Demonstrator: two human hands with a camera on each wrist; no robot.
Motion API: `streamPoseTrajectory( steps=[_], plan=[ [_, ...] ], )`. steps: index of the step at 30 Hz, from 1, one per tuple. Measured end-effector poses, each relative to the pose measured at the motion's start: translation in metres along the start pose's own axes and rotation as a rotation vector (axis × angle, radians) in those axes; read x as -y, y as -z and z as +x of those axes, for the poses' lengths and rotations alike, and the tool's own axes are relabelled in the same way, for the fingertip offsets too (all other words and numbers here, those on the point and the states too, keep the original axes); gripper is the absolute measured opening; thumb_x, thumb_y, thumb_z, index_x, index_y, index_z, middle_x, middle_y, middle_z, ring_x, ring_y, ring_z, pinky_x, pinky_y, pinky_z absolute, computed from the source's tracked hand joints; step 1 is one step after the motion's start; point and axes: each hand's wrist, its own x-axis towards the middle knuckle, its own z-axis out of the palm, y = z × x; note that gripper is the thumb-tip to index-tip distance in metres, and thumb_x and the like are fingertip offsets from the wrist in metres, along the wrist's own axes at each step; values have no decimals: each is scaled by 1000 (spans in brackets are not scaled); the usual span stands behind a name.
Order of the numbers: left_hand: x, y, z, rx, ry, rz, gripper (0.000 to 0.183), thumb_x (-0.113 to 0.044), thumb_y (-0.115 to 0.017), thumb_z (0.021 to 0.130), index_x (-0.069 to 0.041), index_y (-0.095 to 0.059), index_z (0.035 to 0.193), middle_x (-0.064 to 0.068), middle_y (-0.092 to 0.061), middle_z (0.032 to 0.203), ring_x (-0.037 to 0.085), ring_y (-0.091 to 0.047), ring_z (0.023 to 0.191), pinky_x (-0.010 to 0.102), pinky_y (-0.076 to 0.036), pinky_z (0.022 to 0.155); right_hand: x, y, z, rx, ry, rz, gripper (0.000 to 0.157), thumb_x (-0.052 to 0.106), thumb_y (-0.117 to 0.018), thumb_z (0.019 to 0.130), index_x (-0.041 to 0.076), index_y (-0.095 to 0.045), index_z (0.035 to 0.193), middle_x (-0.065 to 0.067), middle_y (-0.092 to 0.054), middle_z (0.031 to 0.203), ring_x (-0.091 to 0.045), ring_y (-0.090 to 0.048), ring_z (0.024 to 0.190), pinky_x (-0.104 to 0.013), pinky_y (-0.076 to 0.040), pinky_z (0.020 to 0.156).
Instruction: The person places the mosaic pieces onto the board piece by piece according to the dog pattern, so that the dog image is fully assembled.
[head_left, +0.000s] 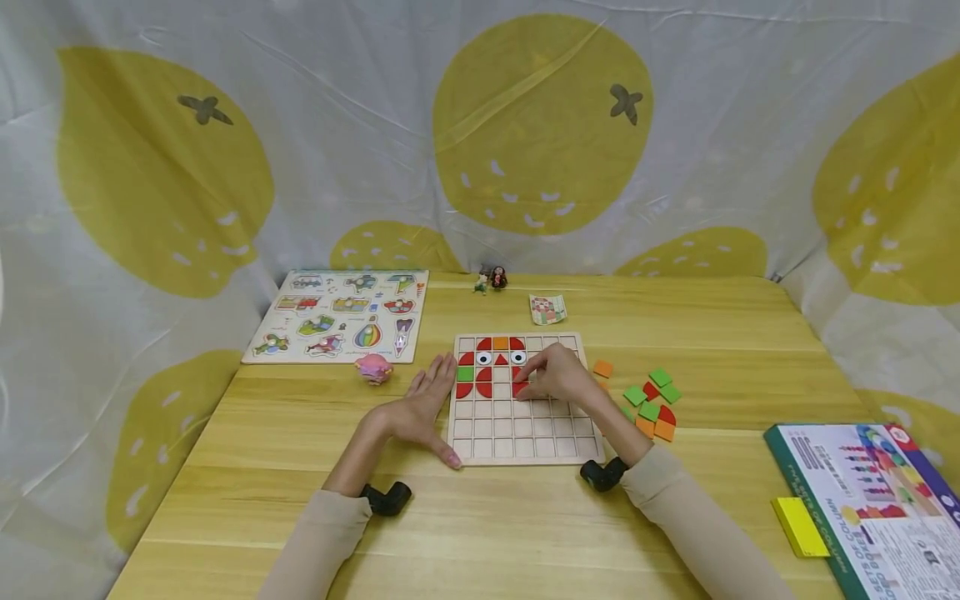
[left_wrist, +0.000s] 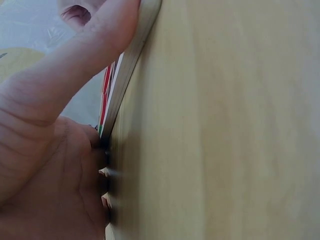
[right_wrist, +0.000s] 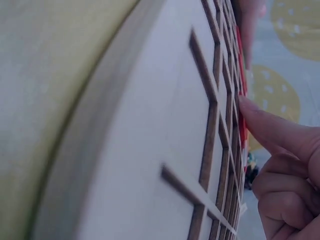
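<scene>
A square wooden grid board (head_left: pixel 523 428) lies flat, its upper left part filled with red curved tiles, an orange square (head_left: pixel 500 343), a green square (head_left: pixel 465 374) and two eye tiles (head_left: pixel 483 358). My left hand (head_left: pixel 417 414) rests along the board's left edge, fingers stretched and thumb near the lower left corner. In the left wrist view that thumb (left_wrist: pixel 75 60) touches the board's side. Over the board, my right hand (head_left: pixel 557 375) pinches a red quarter-circle tile (head_left: pixel 520 389) with thumb and index finger. The right wrist view shows its other fingers (right_wrist: pixel 282 200) curled.
Loose green, orange and red tiles (head_left: pixel 649 411) lie right of the board. A small pattern card (head_left: pixel 547 310) and two figurines (head_left: pixel 491 279) stand behind it. Left are a vehicle puzzle (head_left: pixel 337 317) and a pink toy (head_left: pixel 373 369). A box (head_left: pixel 877 508) and yellow block (head_left: pixel 800 527) sit at right.
</scene>
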Motion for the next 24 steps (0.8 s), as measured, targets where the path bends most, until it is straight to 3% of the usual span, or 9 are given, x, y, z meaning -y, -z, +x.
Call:
streamPoseTrajectory(
  steps=[4,9,13,19,24],
  plan=[
    [-1,0,1,4,4,11,152,-62,-85,54,-7,17,152,11,25,160,29,24,148,51,7,123,-2,-1,1,-10,-1,10,20,16,-90,64,13,-79,80,3,-43,52,-11,-28,51,-22,-23,48],
    [-1,-1,2,-6,-3,9,152,-62,-85,53,-7,17,152,12,24,160,30,23,148,51,6,123,-6,8,-3,7,40,41,25,17,-87,68,13,-79,91,4,-41,50,-11,-26,50,-22,-23,48],
    [-1,0,1,0,5,3,153,-62,-85,53,-8,19,152,11,26,160,28,24,148,50,7,123,-15,37,-17,-14,36,85,26,22,-81,77,12,-77,100,5,-33,51,-12,-24,49,-24,-23,47],
    [-2,0,1,-1,2,-24,152,-60,-86,54,-8,18,152,11,24,160,29,24,148,52,7,122,-55,90,-56,-121,-72,96,30,26,-77,82,10,-74,108,5,-29,51,-11,-25,45,-26,-27,43],
    [-2,1,0,-1,-8,-28,153,-58,-87,54,-7,18,152,12,24,160,30,24,148,53,7,122,-83,103,-72,-101,-148,85,38,19,-76,83,4,-69,117,6,-27,52,-9,-29,46,-25,-34,47]
  ],
)
